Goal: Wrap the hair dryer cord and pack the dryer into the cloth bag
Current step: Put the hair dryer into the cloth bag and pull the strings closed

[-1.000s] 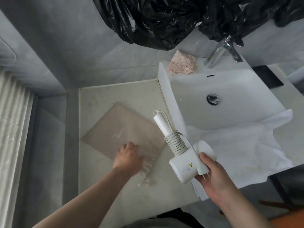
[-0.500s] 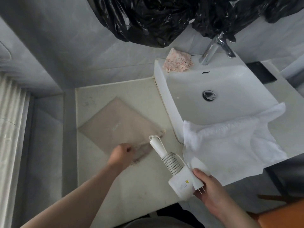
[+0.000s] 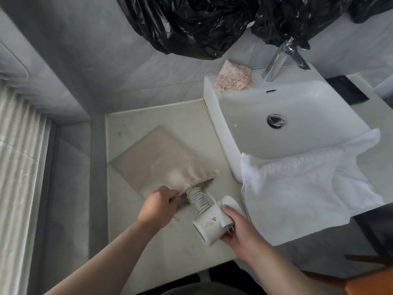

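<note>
— What is seen around the sink [image 3: 308, 103], largest first?

— A pale counter [image 3: 170, 252] is spread to the left of the sink. Black plastic sheeting [image 3: 191, 24] is hung above the sink, and a white towel [image 3: 308, 188] is draped over the sink's front edge.

— Where is the cloth bag found?

— The cloth bag [image 3: 153, 158] is laid flat on the counter, left of the sink, with its mouth at the end nearer the sink's front.

— And the hair dryer?

— The hair dryer [image 3: 209, 224] is held just off the sink's front left corner, beside the towel. Its handle tip is hidden inside the bag's mouth, while the barrel is left outside.

— How are the hands set?

— The left hand [image 3: 158, 206] is curled, and the edge of the bag's mouth is pinched by its fingers. The barrel is gripped by the right hand [image 3: 242, 233], on the side nearer the sink.

— And the cord?

— The cord [image 3: 198, 199] is wound in tight coils round the handle, just outside the bag's mouth. The plug [image 3: 225, 218] is pressed against the barrel by the right hand, with its prongs exposed.
</note>
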Tool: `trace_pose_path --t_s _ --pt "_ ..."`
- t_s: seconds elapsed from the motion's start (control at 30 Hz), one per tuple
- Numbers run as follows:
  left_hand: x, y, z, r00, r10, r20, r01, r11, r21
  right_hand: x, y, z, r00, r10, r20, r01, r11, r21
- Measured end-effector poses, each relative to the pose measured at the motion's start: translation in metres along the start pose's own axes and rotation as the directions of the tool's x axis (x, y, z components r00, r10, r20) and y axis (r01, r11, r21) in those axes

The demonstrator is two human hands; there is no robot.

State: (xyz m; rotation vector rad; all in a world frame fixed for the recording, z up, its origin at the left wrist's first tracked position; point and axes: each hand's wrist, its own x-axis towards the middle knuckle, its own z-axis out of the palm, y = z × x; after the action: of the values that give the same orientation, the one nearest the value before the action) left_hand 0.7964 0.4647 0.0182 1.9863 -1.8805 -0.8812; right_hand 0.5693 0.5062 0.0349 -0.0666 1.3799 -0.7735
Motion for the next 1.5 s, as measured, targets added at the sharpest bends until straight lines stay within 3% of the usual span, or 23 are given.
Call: trace_pose_path --t_s 0.13,0.47,0.53,0.6,0.63,0.67,0.7,0.73,0.77,0.8,0.83,0.93,1.03,1.1,1.3,1.5 --pt "-0.011 -0.002 0.007 0.998 0.050 0.041 -0.051 0.999 0.016 0.022 0.005 0.027 0.999 0.032 -0.010 -0.032 0.999 0.032" --pt "-0.031 -0.015 0.015 0.998 0.034 -0.059 -0.033 0.999 0.012 0.054 0.023 0.061 0.999 -0.007 0.039 0.004 0.998 0.057" --pt "-0.036 -0.018 0.018 0.998 0.012 -0.057 -0.014 1.000 -0.025 0.056 0.022 0.059 0.998 0.020 0.065 -0.020 1.000 -0.002" --pt "-0.041 -0.018 0.022 0.990 -0.089 -0.107 0.074 0.987 -0.144 0.053 0.013 0.053 0.998 0.061 0.016 -0.056 0.976 -0.211" --pt "-0.045 -0.016 0.022 0.973 -0.184 -0.141 0.150 0.963 -0.224 0.051 0.006 0.047 0.998 0.037 -0.058 -0.057 0.911 -0.407" --pt "-0.050 -0.015 0.023 0.946 -0.283 -0.161 0.230 0.931 -0.285 0.050 -0.002 0.037 0.989 -0.071 -0.132 -0.028 0.776 -0.630" --pt "-0.054 -0.014 0.024 0.922 -0.351 -0.164 0.290 0.906 -0.307 0.051 -0.013 0.026 0.961 -0.248 -0.119 0.043 0.564 -0.825" --pt "-0.058 -0.013 0.026 0.912 -0.382 -0.147 0.324 0.894 -0.309 0.049 -0.025 0.017 0.914 -0.406 -0.001 0.139 0.315 -0.939" --pt "-0.062 -0.012 0.030 0.916 -0.382 -0.121 0.330 0.889 -0.316 0.049 -0.038 0.012 0.864 -0.471 0.177 0.240 0.077 -0.968" --pt "-0.064 -0.009 0.034 0.927 -0.364 -0.094 0.317 0.892 -0.323 0.048 -0.051 0.012 0.836 -0.427 0.345 0.328 -0.114 -0.938" --pt "-0.065 -0.004 0.038 0.939 -0.338 -0.067 0.302 0.899 -0.317 0.051 -0.063 0.016 0.839 -0.311 0.446 0.384 -0.243 -0.891" --pt "-0.060 0.010 0.052 0.953 -0.301 -0.013 0.290 0.927 -0.238 0.068 -0.079 0.042 0.864 0.004 0.503 0.452 -0.446 -0.772" --pt "-0.055 0.014 0.063 0.961 -0.268 -0.065 0.250 0.946 -0.207 0.086 -0.079 0.056 0.787 0.137 0.602 0.588 -0.463 -0.663" --pt "-0.054 0.012 0.067 0.963 -0.248 -0.105 0.220 0.950 -0.219 0.092 -0.078 0.055 0.752 0.135 0.645 0.628 -0.442 -0.640" --pt "-0.056 0.011 0.074 0.909 -0.250 -0.335 0.168 0.952 -0.255 0.093 -0.071 0.043 0.729 0.026 0.684 0.633 -0.405 -0.660" --pt "-0.051 0.013 0.073 0.866 -0.323 -0.382 0.246 0.940 -0.236 0.088 -0.062 0.023 0.685 -0.174 0.708 0.641 -0.319 -0.698"
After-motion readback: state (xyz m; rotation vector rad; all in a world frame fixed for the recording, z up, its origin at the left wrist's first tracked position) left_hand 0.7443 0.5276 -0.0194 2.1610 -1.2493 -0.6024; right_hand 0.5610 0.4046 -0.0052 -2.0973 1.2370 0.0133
